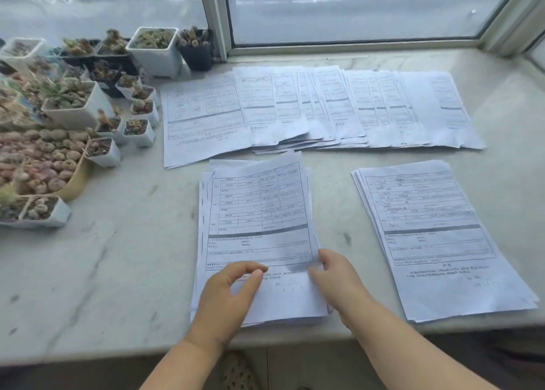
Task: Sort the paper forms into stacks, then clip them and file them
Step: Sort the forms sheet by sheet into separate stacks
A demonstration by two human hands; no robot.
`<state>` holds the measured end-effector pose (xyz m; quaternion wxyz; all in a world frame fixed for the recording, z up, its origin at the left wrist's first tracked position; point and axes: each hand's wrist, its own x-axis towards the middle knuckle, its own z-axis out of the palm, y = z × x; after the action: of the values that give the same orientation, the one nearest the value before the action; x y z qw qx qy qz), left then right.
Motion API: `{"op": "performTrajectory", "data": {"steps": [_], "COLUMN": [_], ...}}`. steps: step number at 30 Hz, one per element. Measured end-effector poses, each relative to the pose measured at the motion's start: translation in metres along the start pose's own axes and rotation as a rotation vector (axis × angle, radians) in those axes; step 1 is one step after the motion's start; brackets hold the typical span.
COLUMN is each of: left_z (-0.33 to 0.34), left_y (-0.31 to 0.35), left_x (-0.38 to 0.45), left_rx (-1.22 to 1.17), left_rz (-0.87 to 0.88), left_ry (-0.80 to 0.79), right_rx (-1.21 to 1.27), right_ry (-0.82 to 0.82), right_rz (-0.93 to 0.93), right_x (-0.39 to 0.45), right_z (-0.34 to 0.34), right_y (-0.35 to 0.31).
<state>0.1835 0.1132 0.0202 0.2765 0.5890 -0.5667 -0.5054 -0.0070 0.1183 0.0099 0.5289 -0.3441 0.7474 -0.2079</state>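
Observation:
A stack of printed paper forms lies in the middle of the marble sill, close to its front edge. My left hand hovers over the stack's lower part with fingers loosely curved, holding nothing. My right hand pinches the lower right edge of the top sheet of that stack. A second, neater stack of forms sits to the right. Behind both, a fanned row of overlapping forms stretches across the sill under the window.
Many small pots of succulents and cacti crowd the left side of the marble sill. The window frame rises behind the papers. The sill's front edge runs just beneath my wrists.

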Motion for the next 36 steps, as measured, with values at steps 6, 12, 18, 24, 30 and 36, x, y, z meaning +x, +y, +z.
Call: {"op": "performTrajectory", "data": {"steps": [6,12,18,24,30,36], "left_z": [-0.042,-0.059,-0.039,-0.012,-0.012,0.0], "left_y": [0.031,0.027,0.03,0.027,0.015,0.013], "left_x": [0.05,0.155,0.259,0.322,0.328,0.326], "left_rx": [0.059,0.176,0.461,0.748,0.58,0.538], "left_rz": [0.347,0.267,0.317,0.312,0.353,0.33], "left_ry": [0.284,0.227,0.039,-0.069,0.026,0.118], "right_rx": [0.489,0.904,1.09,1.052,1.152,1.149], "right_ry": [0.172,0.391,0.389,0.219,0.038,0.024], "right_rz": [-0.119,-0.111,-0.034,-0.023,0.065,0.056], "right_x": [0.013,0.095,0.176,0.234,0.272,0.284], "right_z": [-0.05,-0.105,-0.112,-0.086,-0.071,-0.064], "right_y": [-0.035,-0.103,-0.16,-0.196,-0.2,-0.182]}}
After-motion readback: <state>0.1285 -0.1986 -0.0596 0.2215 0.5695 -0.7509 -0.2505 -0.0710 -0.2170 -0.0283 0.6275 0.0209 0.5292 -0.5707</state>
